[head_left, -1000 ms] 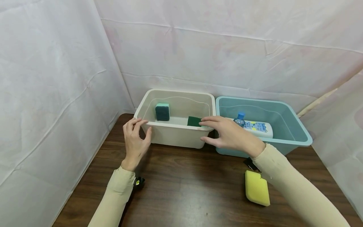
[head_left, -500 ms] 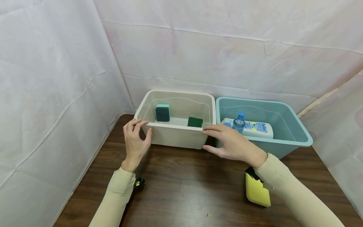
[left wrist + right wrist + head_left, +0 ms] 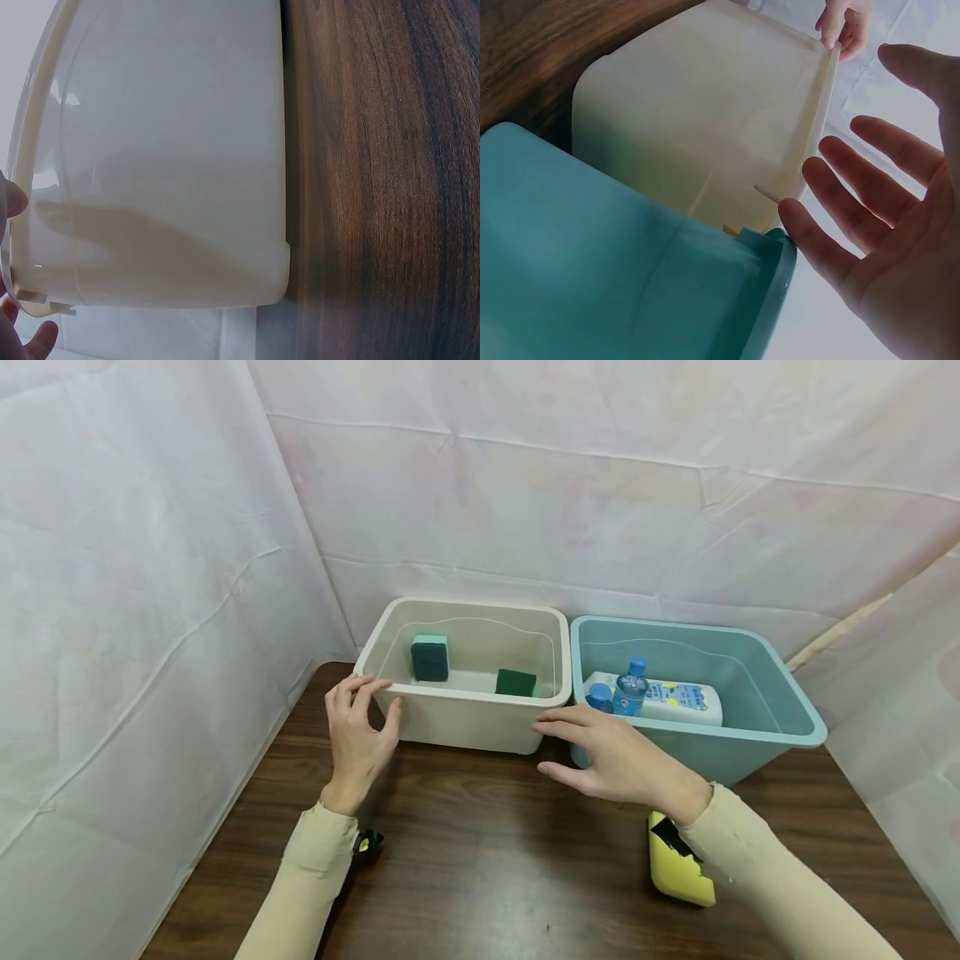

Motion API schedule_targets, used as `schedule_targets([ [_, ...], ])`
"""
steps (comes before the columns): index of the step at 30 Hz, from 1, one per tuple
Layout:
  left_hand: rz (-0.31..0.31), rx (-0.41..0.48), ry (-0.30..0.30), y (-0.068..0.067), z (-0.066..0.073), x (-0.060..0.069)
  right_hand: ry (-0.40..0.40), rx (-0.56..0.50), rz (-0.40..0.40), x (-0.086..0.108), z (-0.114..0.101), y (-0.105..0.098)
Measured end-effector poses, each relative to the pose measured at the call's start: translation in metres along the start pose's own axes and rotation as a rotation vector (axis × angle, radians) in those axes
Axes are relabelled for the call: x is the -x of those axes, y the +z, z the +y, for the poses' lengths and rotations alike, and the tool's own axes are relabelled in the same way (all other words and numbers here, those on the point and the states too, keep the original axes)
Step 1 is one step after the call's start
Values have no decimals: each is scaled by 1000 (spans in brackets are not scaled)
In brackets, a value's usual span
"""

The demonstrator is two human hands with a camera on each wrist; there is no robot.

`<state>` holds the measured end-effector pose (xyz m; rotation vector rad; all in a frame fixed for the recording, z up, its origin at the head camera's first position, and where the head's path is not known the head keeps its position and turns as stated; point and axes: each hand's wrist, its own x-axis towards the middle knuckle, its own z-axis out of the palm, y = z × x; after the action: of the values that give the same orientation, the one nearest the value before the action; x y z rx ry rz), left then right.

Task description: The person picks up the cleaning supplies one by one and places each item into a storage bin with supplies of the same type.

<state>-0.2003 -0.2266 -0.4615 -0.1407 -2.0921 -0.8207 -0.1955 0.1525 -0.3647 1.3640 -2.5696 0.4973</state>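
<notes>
In the head view a cream plastic bin (image 3: 472, 718) stands on the brown table. My left hand (image 3: 358, 739) rests at its front left corner, fingertips on the rim and thumb before the front wall. The left wrist view shows the cream bin (image 3: 172, 150) close up, the left fingers (image 3: 41, 341) mostly cut off. By the front right corner is my right hand (image 3: 607, 752), holding nothing. Its fingers are spread in the right wrist view. Inside lie a green-topped dark sponge (image 3: 430, 660) and a dark green scouring sponge (image 3: 515, 682).
A blue bin (image 3: 750, 743) stands at the right, holding a white bottle (image 3: 693, 700), a clear bottle with a blue cap (image 3: 632, 687) and another blue cap (image 3: 599, 693). A yellow sponge (image 3: 678, 872) lies on the table (image 3: 480, 860) under the right forearm. White cloth (image 3: 525, 510) hangs behind.
My right hand has come off the cream bin's front right rim and drawn down toward me, uncovering more of the green sponge and the bottles. My left hand stays where it was.
</notes>
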Motion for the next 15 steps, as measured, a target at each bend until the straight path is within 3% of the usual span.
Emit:
schedule_targets([
  [15,-3,-2,-4,-1,2,-1,78,0,-57,16,0,3],
])
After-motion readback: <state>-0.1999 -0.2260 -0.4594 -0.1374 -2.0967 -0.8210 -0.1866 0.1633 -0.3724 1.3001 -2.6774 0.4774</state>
